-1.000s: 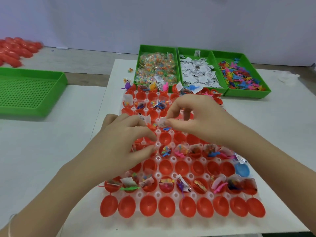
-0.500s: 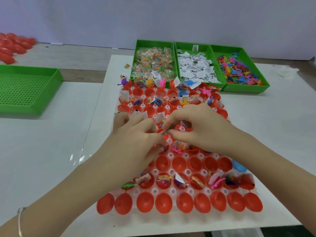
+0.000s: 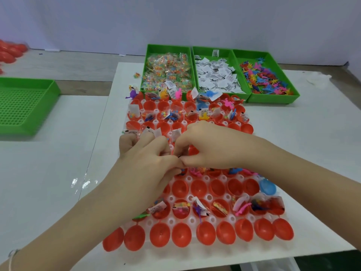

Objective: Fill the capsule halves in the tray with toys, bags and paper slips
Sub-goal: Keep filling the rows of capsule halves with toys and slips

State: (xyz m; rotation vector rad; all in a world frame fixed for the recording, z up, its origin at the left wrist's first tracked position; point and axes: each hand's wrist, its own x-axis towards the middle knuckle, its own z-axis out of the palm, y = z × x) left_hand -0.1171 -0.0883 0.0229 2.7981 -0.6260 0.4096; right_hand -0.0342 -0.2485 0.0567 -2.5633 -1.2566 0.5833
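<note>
A white tray (image 3: 208, 197) holds rows of red capsule halves (image 3: 199, 187); some are filled with toys, bags and slips, others are bare. Both hands meet over the tray's middle. My left hand (image 3: 148, 161) has its fingers curled, and white paper slips (image 3: 154, 132) stick up behind its knuckles. My right hand (image 3: 209, 145) pinches a small slip (image 3: 179, 156) right at the left hand's fingertips. The halves under both hands are hidden.
Three green bins stand behind the tray: bags (image 3: 168, 48), paper slips (image 3: 207, 51) and coloured toys (image 3: 273, 98). A blue capsule half (image 3: 268, 185) lies at the tray's right edge. A perforated green tray (image 3: 25, 106) and a pile of red capsules (image 3: 9, 52) are at the left.
Both hands have moved down the tray toward me, from the upper-middle rows to the middle rows, staying close together with fingertips touching.
</note>
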